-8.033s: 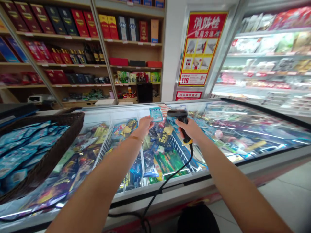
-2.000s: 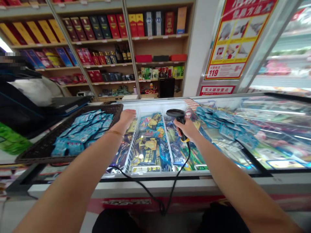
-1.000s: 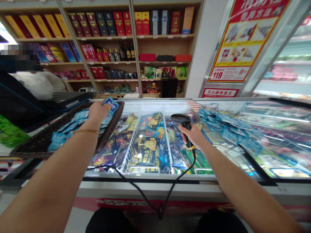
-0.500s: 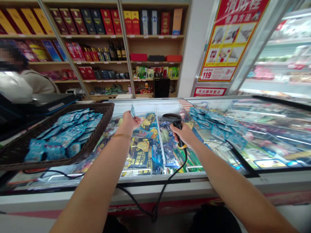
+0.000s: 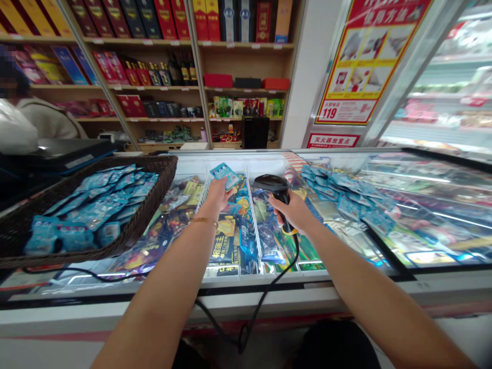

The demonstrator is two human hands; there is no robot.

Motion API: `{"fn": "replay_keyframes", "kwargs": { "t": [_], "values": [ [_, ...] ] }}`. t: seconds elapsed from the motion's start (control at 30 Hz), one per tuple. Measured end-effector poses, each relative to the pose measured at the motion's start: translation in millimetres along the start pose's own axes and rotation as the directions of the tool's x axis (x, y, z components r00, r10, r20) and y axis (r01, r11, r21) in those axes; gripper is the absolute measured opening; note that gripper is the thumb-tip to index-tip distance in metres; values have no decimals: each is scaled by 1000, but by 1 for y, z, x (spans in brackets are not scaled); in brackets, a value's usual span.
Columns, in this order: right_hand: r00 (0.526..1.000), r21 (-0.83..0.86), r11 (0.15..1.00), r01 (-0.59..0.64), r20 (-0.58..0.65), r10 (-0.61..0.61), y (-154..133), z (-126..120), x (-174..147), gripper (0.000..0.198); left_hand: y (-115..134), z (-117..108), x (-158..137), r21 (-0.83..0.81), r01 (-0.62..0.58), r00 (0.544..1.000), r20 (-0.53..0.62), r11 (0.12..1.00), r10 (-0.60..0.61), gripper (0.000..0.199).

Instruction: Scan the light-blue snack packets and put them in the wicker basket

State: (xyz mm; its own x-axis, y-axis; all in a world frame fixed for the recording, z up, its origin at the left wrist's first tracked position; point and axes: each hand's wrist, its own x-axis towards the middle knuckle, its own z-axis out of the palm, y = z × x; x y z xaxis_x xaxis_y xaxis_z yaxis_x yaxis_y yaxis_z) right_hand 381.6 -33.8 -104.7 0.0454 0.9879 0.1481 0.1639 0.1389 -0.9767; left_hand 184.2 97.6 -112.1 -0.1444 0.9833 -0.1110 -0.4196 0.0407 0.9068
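My left hand (image 5: 219,196) pinches a small blue packet (image 5: 225,175) by its lower edge, with its broad printed side showing. Close by on the right, my right hand (image 5: 292,209) is wrapped round the handle of a black barcode scanner (image 5: 272,183), whose head points left toward the packet. A black cable (image 5: 269,287) runs down from the scanner's handle. Similar blue packets (image 5: 111,197) fill a brown wicker basket (image 5: 161,192) at the left. More blue packets (image 5: 349,192) lie in a loose pile on the freezer glass at the right.
Under both hands is a glass-topped chest freezer (image 5: 246,282) holding bagged frozen food (image 5: 225,243). Behind it stand shelves (image 5: 246,61) of boxes and bottles. A person (image 5: 42,115) is at the far left beside a dark machine (image 5: 77,156).
My left hand has moved slightly right and turned the packet from edge-on to flat side showing. The scanner has stayed nearly in place. The view has tipped down a little.
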Motion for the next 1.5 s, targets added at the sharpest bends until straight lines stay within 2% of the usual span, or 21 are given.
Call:
{"fn": "replay_keyframes", "kwargs": {
  "t": [0.13, 0.3, 0.57, 0.8, 1.17, 1.37, 1.5],
  "values": [
    [1000, -14, 1000, 9, -4, -10, -2, 1, -2, 32, -8, -6, 2, 37, -119, 992, 34, 992, 118, 31],
    [1000, -74, 997, 16, 1, -16, -6, 1, -6, 33, -13, -10, 3, 108, -185, 978, 114, 977, 173, 45],
    [1000, -94, 996, 10, 7, -9, -6, 3, -6, 27, -21, -9, 7, 138, -297, 949, 148, 945, 277, 36],
    [1000, -124, 992, -2, 17, 4, -8, 2, -7, 26, -19, -8, 6, 184, -305, 950, 125, 934, 285, 25],
    [1000, -183, 983, -1, 21, 5, -7, 1, -7, 24, -19, -8, 5, 177, -309, 948, 135, 934, 288, 29],
    [999, -157, 988, -4, 33, 9, -3, -2, -3, 26, -22, -2, 3, 149, -216, 976, 69, 965, 208, 25],
    [1000, -75, 997, -31, -3, 31, -12, -15, 0, 26, -28, 22, -3, 131, -109, 993, 48, 985, 103, 18]
  ]
}}
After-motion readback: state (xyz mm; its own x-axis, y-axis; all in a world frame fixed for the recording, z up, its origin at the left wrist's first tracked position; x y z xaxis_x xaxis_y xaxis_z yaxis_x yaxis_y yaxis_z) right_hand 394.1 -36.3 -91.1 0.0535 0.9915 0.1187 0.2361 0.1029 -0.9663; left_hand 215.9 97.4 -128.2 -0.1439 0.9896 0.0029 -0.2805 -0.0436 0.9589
